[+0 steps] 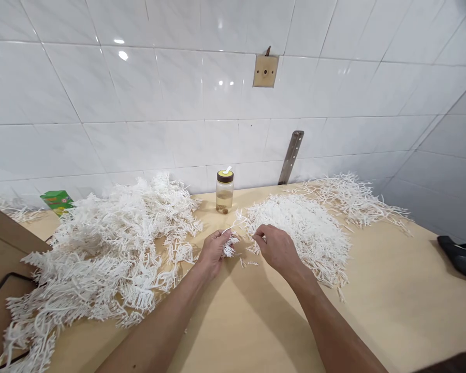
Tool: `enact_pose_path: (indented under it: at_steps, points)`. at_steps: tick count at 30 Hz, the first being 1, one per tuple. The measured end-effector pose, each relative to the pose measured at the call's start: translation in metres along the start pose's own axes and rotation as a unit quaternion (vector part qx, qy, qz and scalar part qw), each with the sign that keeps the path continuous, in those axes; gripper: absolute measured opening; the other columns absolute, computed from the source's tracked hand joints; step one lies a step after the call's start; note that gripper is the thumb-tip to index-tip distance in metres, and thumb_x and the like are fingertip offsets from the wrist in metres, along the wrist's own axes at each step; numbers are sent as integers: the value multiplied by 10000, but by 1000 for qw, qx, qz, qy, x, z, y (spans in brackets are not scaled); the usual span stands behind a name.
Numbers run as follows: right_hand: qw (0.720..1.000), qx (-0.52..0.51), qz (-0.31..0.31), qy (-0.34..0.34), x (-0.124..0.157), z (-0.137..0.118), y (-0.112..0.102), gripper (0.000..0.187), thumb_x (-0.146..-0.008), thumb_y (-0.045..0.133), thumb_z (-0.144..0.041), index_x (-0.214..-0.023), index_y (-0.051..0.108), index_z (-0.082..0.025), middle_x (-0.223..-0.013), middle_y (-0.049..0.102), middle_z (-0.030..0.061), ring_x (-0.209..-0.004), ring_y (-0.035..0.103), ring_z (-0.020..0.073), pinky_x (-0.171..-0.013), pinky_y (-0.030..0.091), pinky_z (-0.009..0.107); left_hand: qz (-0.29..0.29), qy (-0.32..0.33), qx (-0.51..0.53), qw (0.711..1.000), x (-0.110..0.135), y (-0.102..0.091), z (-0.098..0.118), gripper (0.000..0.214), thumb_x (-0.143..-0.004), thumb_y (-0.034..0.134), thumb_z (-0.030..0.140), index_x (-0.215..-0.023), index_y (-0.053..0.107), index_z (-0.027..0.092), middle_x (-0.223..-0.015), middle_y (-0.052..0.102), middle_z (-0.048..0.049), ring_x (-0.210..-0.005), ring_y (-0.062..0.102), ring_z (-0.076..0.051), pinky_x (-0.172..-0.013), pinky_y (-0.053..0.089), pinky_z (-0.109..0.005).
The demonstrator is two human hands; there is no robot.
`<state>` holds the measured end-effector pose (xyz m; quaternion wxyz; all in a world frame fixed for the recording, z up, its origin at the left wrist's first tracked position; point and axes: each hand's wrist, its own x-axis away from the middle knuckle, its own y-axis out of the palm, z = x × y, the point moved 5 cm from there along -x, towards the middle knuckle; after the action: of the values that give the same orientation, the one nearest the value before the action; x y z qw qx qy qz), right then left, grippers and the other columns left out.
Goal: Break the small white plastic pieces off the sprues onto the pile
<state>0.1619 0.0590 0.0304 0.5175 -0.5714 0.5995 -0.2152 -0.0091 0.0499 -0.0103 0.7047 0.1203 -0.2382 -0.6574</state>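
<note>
Head view: left hand fingers pinch small white branched plastic sprig, near centre of pale wooden table; right hand fingertips pressed together just beside it; judged light, springy, snappable; hold by stem.

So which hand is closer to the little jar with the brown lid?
The left hand. It sits just in front of the jar, toward the person, holding a white plastic bit. The right hand is further off to the jar's right.
</note>
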Motion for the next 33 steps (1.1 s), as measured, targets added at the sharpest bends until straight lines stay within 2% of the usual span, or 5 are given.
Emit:
enact_pose_path:
  at_steps: [11,16,22,27,33]
  points:
    - [976,-170,134,-20,-4,-19,-5,194,-904,469,-303,-822,606,-194,-824,683,69,-746,615,183,-712,450,293,50,-19,-27,998,-7,-7,-7,524,-719,671,652,-772,640,132,-601,579,-5,-475,485,-105,-444,356,-236]
    - [958,-280,11,61,-1,-27,5,380,-913,460,-539,-839,610,-197,-701,660,33,-613,630,171,-576,474,275,50,24,-64,996,-5,-5,-7,541,-769,575,704,-787,601,164,-586,547,10,-487,478,-114,-475,376,-241]
    - [888,-426,-131,115,5,-35,34,377,-821,598,-564,-831,595,-187,-648,641,4,-416,541,119,-417,446,253,50,84,-138,986,13,5,2,457,-813,589,623,-938,668,190,-847,679,-42,-734,586,-161,-629,441,-248]
    - [864,-467,-136,126,5,-32,38,299,-725,710,-377,-920,620,-169,-767,655,22,-556,606,133,-482,528,264,53,44,-114,991,5,0,-4,510,-833,575,600,-1147,658,207,-839,677,-36,-620,561,-135,-571,428,-246]
    - [891,-434,-30,130,-2,-17,20,260,-712,712,-373,-857,653,-166,-728,659,18,-554,612,133,-542,564,286,49,-7,0,999,-13,-11,-15,451,-776,651,590,-843,623,145,-587,540,15,-455,477,-102,-449,375,-231]
